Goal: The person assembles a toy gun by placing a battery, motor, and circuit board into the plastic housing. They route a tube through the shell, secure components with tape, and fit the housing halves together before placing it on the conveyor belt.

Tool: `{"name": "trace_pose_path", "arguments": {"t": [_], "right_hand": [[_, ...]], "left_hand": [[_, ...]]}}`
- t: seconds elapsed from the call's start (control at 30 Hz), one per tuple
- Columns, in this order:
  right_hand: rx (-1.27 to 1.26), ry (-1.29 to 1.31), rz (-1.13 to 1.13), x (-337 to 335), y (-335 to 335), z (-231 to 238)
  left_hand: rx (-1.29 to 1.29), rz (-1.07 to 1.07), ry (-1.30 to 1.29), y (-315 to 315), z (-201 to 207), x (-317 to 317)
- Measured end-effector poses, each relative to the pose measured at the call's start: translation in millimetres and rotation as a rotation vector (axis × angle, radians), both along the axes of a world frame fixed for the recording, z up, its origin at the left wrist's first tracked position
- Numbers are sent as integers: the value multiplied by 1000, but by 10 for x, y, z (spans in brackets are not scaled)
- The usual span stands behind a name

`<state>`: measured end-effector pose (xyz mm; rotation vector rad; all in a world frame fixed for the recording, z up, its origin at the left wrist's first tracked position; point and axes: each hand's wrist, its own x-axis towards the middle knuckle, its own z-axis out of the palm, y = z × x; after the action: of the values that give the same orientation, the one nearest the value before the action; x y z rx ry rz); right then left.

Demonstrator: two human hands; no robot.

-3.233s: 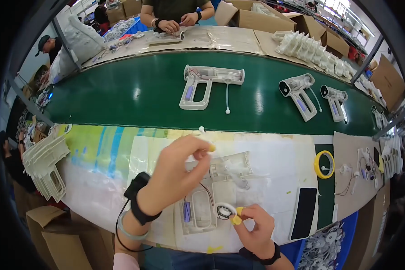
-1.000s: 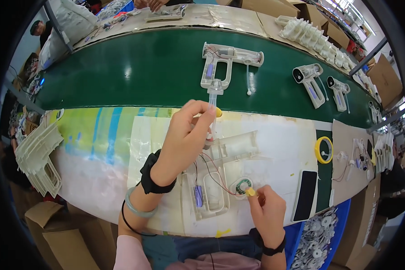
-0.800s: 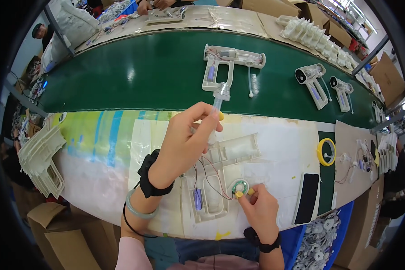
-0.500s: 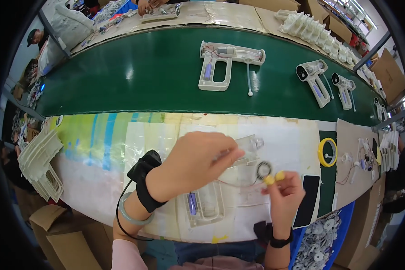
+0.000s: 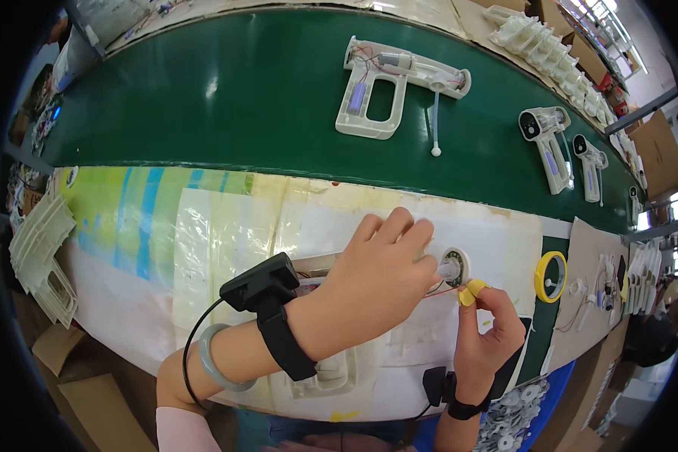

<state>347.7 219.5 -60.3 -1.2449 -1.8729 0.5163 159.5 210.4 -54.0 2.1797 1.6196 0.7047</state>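
My left hand [image 5: 388, 279] lies across the middle of the bench with its fingers curled. A clear plastic piece [image 5: 449, 272] pokes out beside its fingertips, inside a round ring part [image 5: 461, 260] with a pale rim. Close by on the right, my right hand [image 5: 491, 328] pinches the end of a thin red wire [image 5: 443, 292]. Yellow finger covers [image 5: 472, 291] sit on its thumb and forefinger. Beneath my left arm lies a white gun-shaped housing half [image 5: 343, 384]; my hand and wrist hide most of it.
Beyond the bench runs a green belt [image 5: 264, 90] carrying an opened gun-shaped housing [image 5: 392, 64] and further assemblies [image 5: 550, 143]. Yellow tape [image 5: 541, 279] lies to the right. Stacked white shells [image 5: 38, 256] stand at left. A blue bin [image 5: 546, 399] holds small parts.
The view has shifted and tilted. My left hand has moved right, toward my right hand. The ring, earlier hanging by my right fingers, now surrounds the clear piece.
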Motion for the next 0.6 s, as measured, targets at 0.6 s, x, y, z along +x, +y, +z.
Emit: {"name": "trace_pose_path", "arguments": {"t": [0.6], "right_hand": [[-59, -162, 130, -20, 111, 137]], "left_hand": [[141, 3, -323, 10, -274, -22]]}}
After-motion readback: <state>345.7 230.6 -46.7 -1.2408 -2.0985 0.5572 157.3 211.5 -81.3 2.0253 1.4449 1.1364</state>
